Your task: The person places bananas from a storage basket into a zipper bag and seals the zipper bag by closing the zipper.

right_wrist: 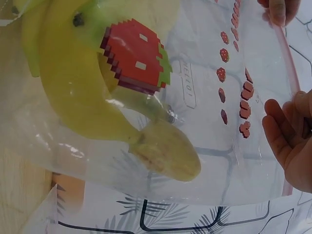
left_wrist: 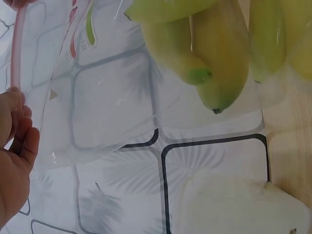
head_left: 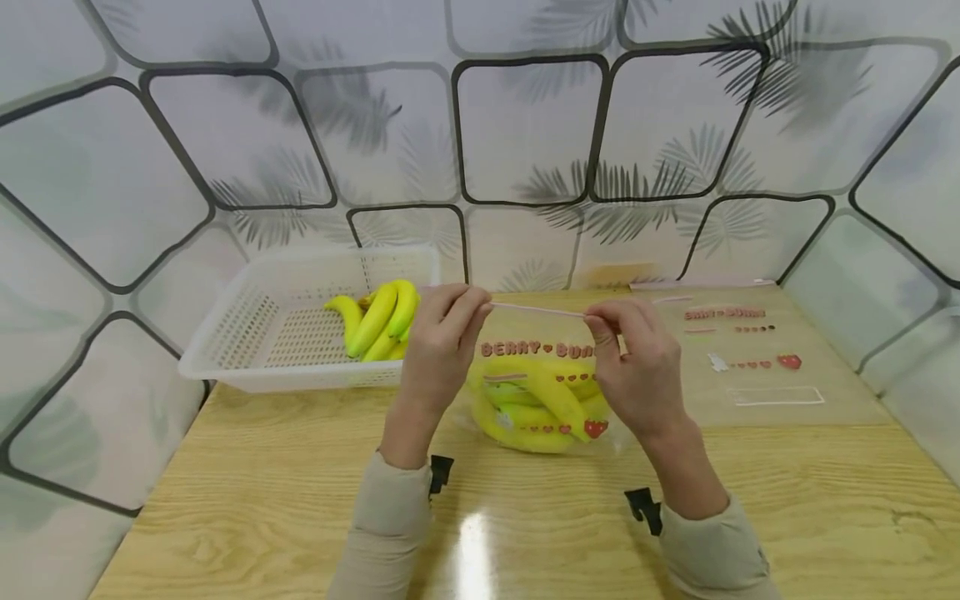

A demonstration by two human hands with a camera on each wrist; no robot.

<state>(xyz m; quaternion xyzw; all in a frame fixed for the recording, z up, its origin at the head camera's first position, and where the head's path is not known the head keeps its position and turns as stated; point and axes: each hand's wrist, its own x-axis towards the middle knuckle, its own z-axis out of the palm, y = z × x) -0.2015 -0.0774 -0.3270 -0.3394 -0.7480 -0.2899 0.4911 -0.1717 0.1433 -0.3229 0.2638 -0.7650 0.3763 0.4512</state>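
Note:
A clear printed zip bag (head_left: 536,329) hangs upright between my hands, with several bananas (head_left: 551,408) inside it. My left hand (head_left: 444,350) pinches the pink zip strip near its left end. Further right along the same strip, my right hand (head_left: 637,362) pinches it between thumb and fingers. Between the two hands the strip runs straight. In the left wrist view, green-tipped bananas (left_wrist: 219,63) show through the film, and the pink strip (left_wrist: 17,53) passes into the fingers. A red strawberry print (right_wrist: 136,56) covers part of the bananas in the right wrist view.
A white perforated basket (head_left: 262,379) with more bananas (head_left: 378,317) stands at the back left. Another printed bag (head_left: 780,342) lies flat on the wooden table (head_left: 300,492) at the right. Patterned curtain (head_left: 525,133) encloses the back and sides.

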